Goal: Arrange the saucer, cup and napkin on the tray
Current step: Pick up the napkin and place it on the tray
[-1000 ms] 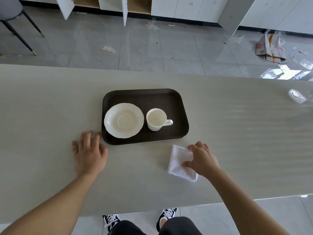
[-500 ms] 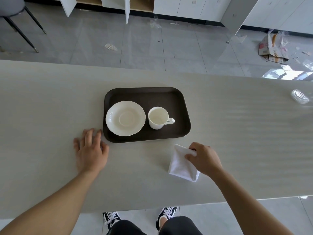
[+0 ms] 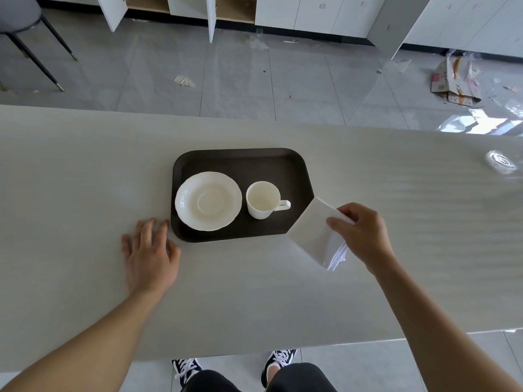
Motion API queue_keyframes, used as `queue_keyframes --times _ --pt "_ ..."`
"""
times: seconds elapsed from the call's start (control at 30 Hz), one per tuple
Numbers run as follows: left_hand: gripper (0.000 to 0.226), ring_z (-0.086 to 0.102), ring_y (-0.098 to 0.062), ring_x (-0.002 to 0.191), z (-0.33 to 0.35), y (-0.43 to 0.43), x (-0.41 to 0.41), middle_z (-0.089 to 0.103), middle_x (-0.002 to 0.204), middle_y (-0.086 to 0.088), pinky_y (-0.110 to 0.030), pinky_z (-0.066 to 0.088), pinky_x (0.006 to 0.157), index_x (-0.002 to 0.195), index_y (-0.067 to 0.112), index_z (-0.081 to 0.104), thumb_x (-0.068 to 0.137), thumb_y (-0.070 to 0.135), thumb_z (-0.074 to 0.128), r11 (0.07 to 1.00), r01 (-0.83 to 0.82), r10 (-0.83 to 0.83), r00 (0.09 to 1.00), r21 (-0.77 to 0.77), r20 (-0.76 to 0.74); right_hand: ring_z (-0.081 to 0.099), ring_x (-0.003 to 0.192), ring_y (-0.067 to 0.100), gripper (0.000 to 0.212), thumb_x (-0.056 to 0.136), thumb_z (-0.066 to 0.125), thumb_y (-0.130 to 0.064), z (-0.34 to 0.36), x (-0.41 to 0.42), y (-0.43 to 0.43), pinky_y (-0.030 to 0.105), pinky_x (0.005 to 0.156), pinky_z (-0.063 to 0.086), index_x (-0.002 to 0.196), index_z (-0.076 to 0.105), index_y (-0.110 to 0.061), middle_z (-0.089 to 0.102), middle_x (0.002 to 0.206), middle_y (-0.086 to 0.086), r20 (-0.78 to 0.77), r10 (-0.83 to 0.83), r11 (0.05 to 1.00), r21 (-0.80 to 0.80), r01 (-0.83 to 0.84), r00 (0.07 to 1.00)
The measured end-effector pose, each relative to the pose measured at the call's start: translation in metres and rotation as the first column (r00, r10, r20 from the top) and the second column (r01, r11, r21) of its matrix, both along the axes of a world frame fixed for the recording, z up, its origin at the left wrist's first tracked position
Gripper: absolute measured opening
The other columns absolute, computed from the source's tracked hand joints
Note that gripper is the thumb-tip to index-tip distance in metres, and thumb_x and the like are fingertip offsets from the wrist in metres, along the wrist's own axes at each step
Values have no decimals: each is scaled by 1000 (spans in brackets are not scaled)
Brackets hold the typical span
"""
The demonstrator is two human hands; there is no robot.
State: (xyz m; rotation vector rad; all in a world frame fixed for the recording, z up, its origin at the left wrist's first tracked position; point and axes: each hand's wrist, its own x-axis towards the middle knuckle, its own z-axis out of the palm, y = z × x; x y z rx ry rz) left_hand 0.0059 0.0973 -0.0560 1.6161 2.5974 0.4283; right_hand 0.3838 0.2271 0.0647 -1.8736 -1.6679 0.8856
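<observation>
Pale countertop (image 3: 85,179) runs across the view, grey tiled floor and white cabinets behind it, cardboard scraps (image 3: 455,80) on the floor far right. Dark rectangular tray (image 3: 240,159) sits mid-counter. Saucer (image 3: 208,201) lies flat on the tray's left half; cup (image 3: 263,200) stands upright just right of it, apart from it, handle pointing right, looks empty. Right hand (image 3: 363,233) pinches a folded white napkin (image 3: 314,230) between thumb and fingers, napkin lifted and tilted, its upper-left corner overlapping the tray's right near corner from this view; cannot tell whether it touches the tray. Napkin's loose layered edges hang at its lower right. Left hand (image 3: 150,256) lies flat and spread on the counter, grasping nothing, fingertips just beside the tray's near-left corner; cannot tell if they touch the rim. Clear round object (image 3: 501,162) sits at the far right of the counter, well apart from the tray. Person's dark trousers and black-and-white shoes (image 3: 186,369) show below the counter edge
</observation>
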Motion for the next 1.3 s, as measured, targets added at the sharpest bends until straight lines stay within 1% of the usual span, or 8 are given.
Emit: queue_keyframes --times 0.23,0.4,0.53,0.77,0.87,1.07,1.17,1.3 --pt "51 45 -40 136 0 0 0 51 141 -19 -61 23 116 129 8 60 83 22 44 1000 -5 5 1000 -9 -2 63 65 14 5 71 70 -28 3 -11 30 27 55 47 74 68 -25 68 70 -7 -95 -149 986 65 156 984" --pt "50 49 -43 131 3 0 1 51 141 -20 -63 24 115 128 6 60 81 21 49 1000 -3 3 1000 -25 -4 66 70 19 7 72 70 -26 -4 -24 49 43 65 61 78 68 -23 69 74 -2 -245 -290 952 25 305 925" --pt "50 50 -45 130 5 0 2 51 140 -21 -63 25 115 127 5 61 81 20 50 1000 -4 4 1000 -13 -3 63 74 19 5 78 68 -19 -14 -34 66 52 76 61 81 64 -21 66 80 0 -334 -361 928 -36 371 871" --pt "49 48 -41 133 4 1 2 51 141 -20 -63 24 115 127 5 61 82 19 48 1000 2 -2 1000 -8 -8 64 84 25 11 83 67 -7 -31 -53 86 39 67 61 84 60 -15 62 87 4 -456 -455 889 -194 414 765" --pt "48 51 -43 129 3 1 1 52 140 -20 -63 25 115 126 5 61 82 19 49 1000 -3 3 1000 6 -14 64 89 27 11 83 67 -6 -39 -61 88 42 70 62 87 60 -12 62 90 6 -472 -499 866 -252 431 727" --pt "48 51 -43 127 1 1 2 51 140 -19 -63 25 115 126 6 61 81 19 50 1000 -4 5 1000 15 -12 65 90 29 14 83 68 -12 -53 -60 80 43 75 61 93 59 -9 62 88 5 -379 -526 850 -265 455 762" --pt "48 50 -42 130 1 1 1 51 140 -19 -62 24 115 126 6 61 81 19 49 1000 -2 2 1000 15 -14 70 69 21 26 81 71 -30 -53 -56 76 28 52 48 92 58 -11 65 85 1 -222 -450 888 -213 407 865" --pt "49 49 -41 132 4 2 2 51 142 -18 -62 24 117 128 7 60 82 20 48 1000 -7 7 1000 -6 -7 67 45 13 37 80 71 -37 -56 -52 71 25 47 40 98 57 -8 68 87 2 -110 -389 905 -229 358 914"
